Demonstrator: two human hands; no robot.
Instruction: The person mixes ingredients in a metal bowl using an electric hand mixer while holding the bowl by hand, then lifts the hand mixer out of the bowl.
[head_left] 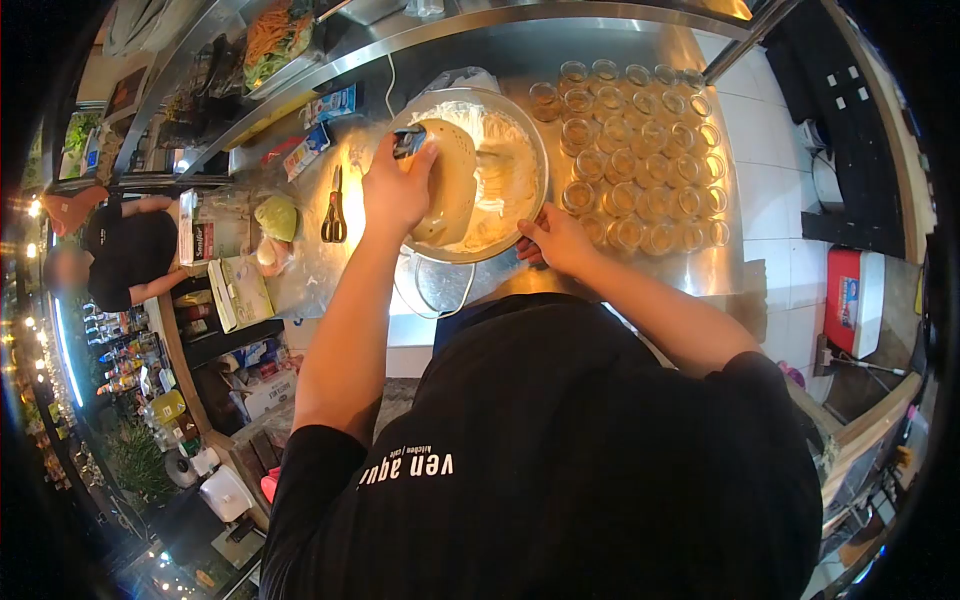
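Wide, round, metal-rimmed mixing bowl (545, 165) on the brushed steel counter (500, 60), near its front edge. Risk: bowl rocks or slides if the right hand (555, 240), fingers curled on the near-right rim, pulls unevenly on smooth steel. Contents: pale, powdery-looking patches beside a tan, ridged, creamy mass (505, 175); exact makeup unclear.

Left hand (398, 188) closed on the edge of a tan, speckled oval piece (448, 185), blue-and-black patch at its top, tilted over the bowl. Possible tipped vessel; cannot confirm. Risk: grip slips, piece drops in, contents splash over the rim.

Small round clear glass jars (622, 200) in close rows just right: a bowl shift or elbow could knock them. Black-handled scissors (334, 215) lie left, apart.
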